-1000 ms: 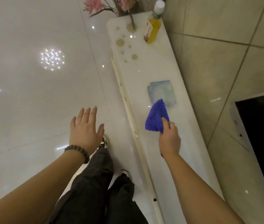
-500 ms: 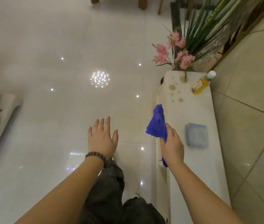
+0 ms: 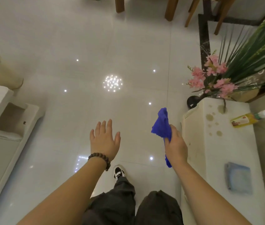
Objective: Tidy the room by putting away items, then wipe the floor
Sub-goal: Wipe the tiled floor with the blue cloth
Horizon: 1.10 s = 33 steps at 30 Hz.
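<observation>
Since the earlier frame you had turned away from the white cabinet: it slid to the right edge of the view, and your right hand carried the blue cloth off its top and out over the glossy tiled floor. The blue-grey pad, once just ahead of that hand, now lay well behind and beside it. Your right hand was closed in a fist around the cloth's middle — one bunched end pointed up and away from you, a short tail hung below the fist, so its long axis ran roughly along your forearm. Your left hand hovered flat, fingers spread, holding nothing, a bead bracelet at the wrist. On the cabinet lay one yellow bottle on its side, one pad and several brownish spots — one cloth in all.
</observation>
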Tool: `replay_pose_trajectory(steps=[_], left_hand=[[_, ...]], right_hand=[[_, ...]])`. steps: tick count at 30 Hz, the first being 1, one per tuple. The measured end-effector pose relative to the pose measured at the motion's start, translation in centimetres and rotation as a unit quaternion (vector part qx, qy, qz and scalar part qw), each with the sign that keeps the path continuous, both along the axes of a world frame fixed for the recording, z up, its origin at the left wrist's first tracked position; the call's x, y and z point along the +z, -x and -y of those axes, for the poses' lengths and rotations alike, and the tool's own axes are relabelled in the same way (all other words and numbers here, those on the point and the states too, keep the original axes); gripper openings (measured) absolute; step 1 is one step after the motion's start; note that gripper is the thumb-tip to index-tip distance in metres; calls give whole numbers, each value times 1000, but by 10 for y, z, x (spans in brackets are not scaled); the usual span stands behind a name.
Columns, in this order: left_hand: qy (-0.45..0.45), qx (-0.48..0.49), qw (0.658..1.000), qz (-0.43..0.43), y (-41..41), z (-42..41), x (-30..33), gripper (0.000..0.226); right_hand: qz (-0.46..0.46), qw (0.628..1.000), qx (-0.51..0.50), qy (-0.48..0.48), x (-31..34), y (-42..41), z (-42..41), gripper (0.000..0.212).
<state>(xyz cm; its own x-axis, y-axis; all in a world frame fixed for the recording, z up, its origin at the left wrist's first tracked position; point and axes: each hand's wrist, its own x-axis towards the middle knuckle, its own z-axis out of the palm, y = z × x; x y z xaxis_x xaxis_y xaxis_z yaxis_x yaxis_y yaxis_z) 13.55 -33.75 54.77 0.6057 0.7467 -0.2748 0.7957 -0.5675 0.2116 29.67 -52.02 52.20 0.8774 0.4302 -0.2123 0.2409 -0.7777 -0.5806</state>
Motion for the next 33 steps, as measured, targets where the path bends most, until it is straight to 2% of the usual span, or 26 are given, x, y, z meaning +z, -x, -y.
replay_pose_trajectory(steps=[10,14,17,22,25,27,30,33], left_hand=[[13,-9,1000,-7,-65,-103,-16,62],[26,-6,999,-24,-105,-128,-47,62],[35,0,999,-39,-144,-147,-88,62],[54,54,997,-26,-228,-189,-206,62],[53,43,997,-27,-287,-214,-302,62],[46,24,998,-24,-320,-230,-367,62],[29,10,999,-20,-359,-253,-460,61],[18,21,1000,-14,-384,-269,-541,62]], right_hand=[[1,1000,-3,10,-5,-58,-97,35],[-11,1000,3,18,-34,-100,-129,41],[-18,1000,8,21,-81,-144,-156,41],[-36,999,30,24,-207,-234,-213,36],[-29,998,39,28,-298,-302,-248,30],[12,998,42,38,-357,-345,-268,32],[75,989,103,81,-442,-389,-287,49],[61,967,201,145,-523,-409,-290,78]])
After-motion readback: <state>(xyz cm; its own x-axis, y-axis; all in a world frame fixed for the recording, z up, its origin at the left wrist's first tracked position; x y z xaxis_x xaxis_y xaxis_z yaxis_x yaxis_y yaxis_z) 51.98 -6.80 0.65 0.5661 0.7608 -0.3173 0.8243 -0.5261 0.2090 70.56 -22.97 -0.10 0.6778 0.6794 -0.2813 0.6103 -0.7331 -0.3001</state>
